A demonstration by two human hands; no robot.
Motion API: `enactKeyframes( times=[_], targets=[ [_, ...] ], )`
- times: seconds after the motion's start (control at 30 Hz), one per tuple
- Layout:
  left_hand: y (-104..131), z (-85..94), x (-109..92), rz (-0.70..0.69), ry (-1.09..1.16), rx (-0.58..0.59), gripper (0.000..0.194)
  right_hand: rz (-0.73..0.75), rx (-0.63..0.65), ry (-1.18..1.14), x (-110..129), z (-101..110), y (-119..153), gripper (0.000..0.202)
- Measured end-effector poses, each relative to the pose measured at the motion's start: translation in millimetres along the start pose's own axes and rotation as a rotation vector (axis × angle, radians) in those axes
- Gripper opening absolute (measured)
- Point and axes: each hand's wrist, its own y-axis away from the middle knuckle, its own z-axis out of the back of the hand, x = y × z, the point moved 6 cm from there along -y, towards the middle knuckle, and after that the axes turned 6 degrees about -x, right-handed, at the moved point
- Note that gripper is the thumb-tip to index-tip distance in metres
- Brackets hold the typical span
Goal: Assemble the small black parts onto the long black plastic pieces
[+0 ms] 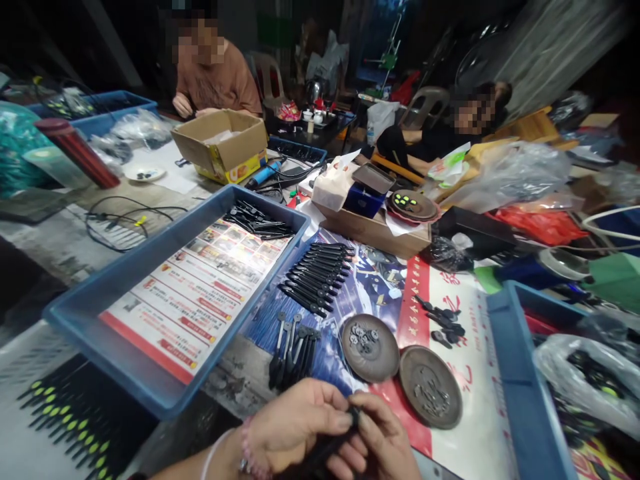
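Note:
My left hand (295, 427), with a pink bead bracelet at the wrist, has its fingers closed around a slim black plastic part (327, 450). At the part's upper end, my right hand (383, 440) pinches with thumb and fingers. Both hands meet at the bottom middle, and much of the part is hidden by them. Just beyond lie a small group of black paddle-shaped parts (295, 350) and a longer row of similar black parts (317, 277). Two round brown dishes stand near the right hand: one dish (357, 367) holds small grey round pieces, the other dish (437, 410) thin metal bits.
A blue tray (175, 393) with a printed sheet and black parts takes up the left. Another blue bin (525, 393) with bagged parts stands right. Behind are a cardboard box (227, 143) and a wooden box (370, 230). Two people sit across the table.

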Motion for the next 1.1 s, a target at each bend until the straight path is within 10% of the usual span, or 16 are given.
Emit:
enactKeyframes(
  times=[0.4, 0.63, 1.1],
  targets=[
    [-4, 0.4, 0, 0.071, 0.019, 0.124, 0.019, -0.070, 0.132, -0.146, -7, -20, 1, 0.021],
    [-3, -8.0, -6, -0.051, -0.015, 0.202, 0.024, 0.224, 0.052, 0.310, 20, -4, -1, 0.013],
    [2, -16.2, -8, -0.165, -0.181, 0.177, 0.036, 0.140, 0.079, 0.493, 26, 1, 6, 0.031]
  ],
)
